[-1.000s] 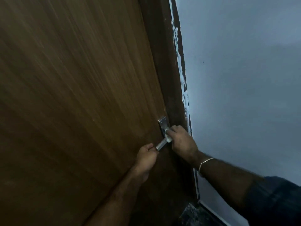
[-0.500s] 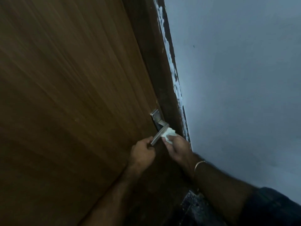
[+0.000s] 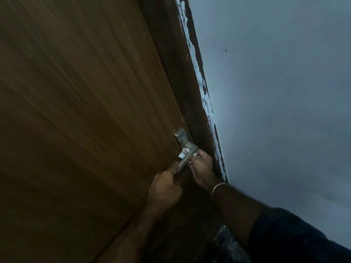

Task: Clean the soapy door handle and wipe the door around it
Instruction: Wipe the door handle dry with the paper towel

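Note:
A silver lever door handle on a metal backplate sits at the right edge of the brown wooden door. My left hand pinches the free end of the lever. My right hand holds a small white cloth wrapped under and behind the lever, close to the backplate. Most of the cloth is hidden by the lever and my fingers.
A dark wooden door frame with white paint smears runs along the door's right side. A pale blue-grey wall fills the right. A dark speckled floor patch shows at the bottom.
My right hand has shifted the cloth from the top and side of the lever to underneath it, near the backplate. My left hand stays on the lever's end.

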`<state>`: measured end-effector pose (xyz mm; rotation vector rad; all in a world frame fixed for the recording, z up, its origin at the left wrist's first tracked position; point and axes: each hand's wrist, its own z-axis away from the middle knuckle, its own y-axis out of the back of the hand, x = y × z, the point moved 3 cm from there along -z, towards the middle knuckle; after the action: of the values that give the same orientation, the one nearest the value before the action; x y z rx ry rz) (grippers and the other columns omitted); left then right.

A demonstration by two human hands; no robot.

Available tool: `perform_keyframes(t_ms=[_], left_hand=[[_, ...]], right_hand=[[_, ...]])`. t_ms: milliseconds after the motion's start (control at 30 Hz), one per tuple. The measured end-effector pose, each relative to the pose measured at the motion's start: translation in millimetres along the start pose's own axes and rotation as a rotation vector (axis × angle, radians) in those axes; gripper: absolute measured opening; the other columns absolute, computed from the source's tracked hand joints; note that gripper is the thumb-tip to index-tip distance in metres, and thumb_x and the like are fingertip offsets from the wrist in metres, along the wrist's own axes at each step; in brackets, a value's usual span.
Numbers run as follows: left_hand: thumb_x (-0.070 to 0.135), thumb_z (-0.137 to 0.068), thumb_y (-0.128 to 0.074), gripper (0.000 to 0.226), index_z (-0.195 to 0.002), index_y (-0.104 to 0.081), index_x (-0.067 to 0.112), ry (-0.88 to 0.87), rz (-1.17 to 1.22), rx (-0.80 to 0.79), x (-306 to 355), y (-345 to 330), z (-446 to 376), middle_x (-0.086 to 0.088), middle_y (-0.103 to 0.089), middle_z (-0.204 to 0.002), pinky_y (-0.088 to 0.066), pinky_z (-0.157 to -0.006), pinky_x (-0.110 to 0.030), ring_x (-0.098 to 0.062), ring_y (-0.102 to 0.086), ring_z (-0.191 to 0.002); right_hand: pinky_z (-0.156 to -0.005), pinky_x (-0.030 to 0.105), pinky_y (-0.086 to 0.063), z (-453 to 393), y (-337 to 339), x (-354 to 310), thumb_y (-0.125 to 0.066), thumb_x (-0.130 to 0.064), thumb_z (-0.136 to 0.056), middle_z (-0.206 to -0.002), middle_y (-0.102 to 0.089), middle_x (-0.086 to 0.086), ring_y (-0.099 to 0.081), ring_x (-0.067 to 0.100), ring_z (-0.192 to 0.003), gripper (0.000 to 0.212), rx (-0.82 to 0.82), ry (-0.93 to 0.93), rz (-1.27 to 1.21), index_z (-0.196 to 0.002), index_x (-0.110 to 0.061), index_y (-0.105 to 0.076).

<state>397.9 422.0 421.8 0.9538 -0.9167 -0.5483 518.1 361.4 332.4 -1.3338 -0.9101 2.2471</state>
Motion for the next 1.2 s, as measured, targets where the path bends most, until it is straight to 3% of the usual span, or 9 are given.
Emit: perform_keyframes(t_ms=[133,233,367,500,633,833,967,1067,1200], left_hand=[[0.012,-0.1,-0.053,0.071,-0.161,-0.026,0.036,-0.014,-0.016,0.02,-1.9,0.0,-3.0,-0.004,-0.066,-0.13,-0.042,-0.052,-0.009,-0.005,-0.056,-0.069],[0.014,-0.102,-0.053,0.07,-0.161,-0.024,0.037,0.0,-0.01,-0.01,0.2,0.0,-4.8,-0.002,-0.062,-0.136,-0.046,-0.056,-0.013,-0.007,-0.061,-0.075],[0.014,-0.103,-0.052,0.07,-0.162,-0.021,0.037,0.014,0.005,-0.042,1.4,0.8,-5.6,-0.001,-0.061,-0.136,-0.039,-0.043,-0.01,-0.003,-0.058,-0.064],[0.016,-0.103,-0.053,0.07,-0.162,-0.021,0.039,0.028,-0.003,-0.058,1.1,2.6,-2.5,-0.003,-0.062,-0.132,-0.043,-0.05,-0.013,-0.006,-0.06,-0.072],[0.014,-0.101,-0.053,0.072,-0.162,-0.022,0.037,0.012,-0.033,-0.047,4.2,5.7,0.1,-0.004,-0.057,-0.142,-0.058,-0.076,-0.026,-0.012,-0.066,-0.096],[0.013,-0.1,-0.055,0.075,-0.161,-0.021,0.04,0.042,-0.042,-0.037,5.0,4.2,-1.3,0.0,-0.055,-0.141,-0.054,-0.069,-0.021,-0.01,-0.065,-0.094],[0.017,-0.099,-0.057,0.073,-0.161,-0.025,0.038,0.031,-0.039,-0.021,2.8,3.7,-4.4,0.001,-0.054,-0.145,-0.055,-0.078,-0.024,-0.005,-0.061,-0.091],[0.014,-0.098,-0.055,0.072,-0.162,-0.027,0.035,0.017,-0.075,-0.018,3.5,4.3,-1.2,-0.003,-0.056,-0.146,-0.057,-0.099,-0.036,-0.018,-0.067,-0.112],[0.014,-0.099,-0.055,0.067,-0.16,-0.034,0.031,0.022,-0.062,-0.022,2.3,5.9,1.7,-0.004,-0.058,-0.143,-0.058,-0.096,-0.033,-0.022,-0.067,-0.112]], right_hand=[[-0.066,0.029,-0.055,-11.7,12.4,6.5,-0.073,-0.001,-0.085,-0.088,-0.071,0.014,-0.067,0.016,-0.071,0.012,-0.007,-0.027,0.07,-0.092,-0.001,-0.064],[-0.059,0.025,-0.054,-10.8,39.2,18.8,-0.071,-0.003,-0.087,-0.098,-0.067,0.019,-0.065,0.02,-0.073,0.015,0.224,-0.098,0.218,-0.1,0.0,-0.064],[-0.085,0.036,-0.057,-3.5,42.7,13.8,-0.064,-0.008,-0.093,-0.108,-0.071,0.014,-0.068,0.029,-0.1,0.022,0.46,-0.013,0.322,-0.114,-0.005,-0.07],[-0.086,0.04,-0.058,-1.9,14.1,-3.5,-0.055,-0.001,-0.093,-0.107,-0.071,0.015,-0.068,0.029,-0.094,0.028,0.356,-0.033,0.172,-0.118,-0.002,-0.069],[-0.068,0.024,-0.052,0.8,2.7,-21.4,-0.052,0.005,-0.091,-0.097,-0.07,0.006,-0.064,0.016,-0.083,0.029,0.218,-0.126,-0.021,-0.107,-0.008,-0.073],[-0.101,0.03,-0.049,0.9,6.1,-33.0,-0.049,-0.002,-0.092,-0.102,-0.07,0.008,-0.064,0.019,-0.101,0.027,0.124,-0.223,-0.093,-0.114,-0.007,-0.065],[-0.082,0.035,-0.054,14.7,-6.9,-45.3,-0.058,-0.027,-0.095,-0.095,-0.077,-0.001,-0.069,0.017,-0.094,0.024,-0.002,-0.012,0.325,-0.111,-0.017,-0.073],[-0.092,0.026,-0.052,20.9,-21.6,-55.3,-0.06,-0.018,-0.094,-0.117,-0.072,-0.006,-0.066,0.012,-0.103,0.034,0.04,0.36,0.746,-0.128,-0.02,-0.067],[-0.092,0.009,-0.042,32.6,-42.5,-68.8,-0.061,0.005,-0.087,-0.117,-0.071,0.006,-0.064,0.02,-0.107,0.031,-0.008,0.947,1.077,-0.114,-0.006,-0.073]])
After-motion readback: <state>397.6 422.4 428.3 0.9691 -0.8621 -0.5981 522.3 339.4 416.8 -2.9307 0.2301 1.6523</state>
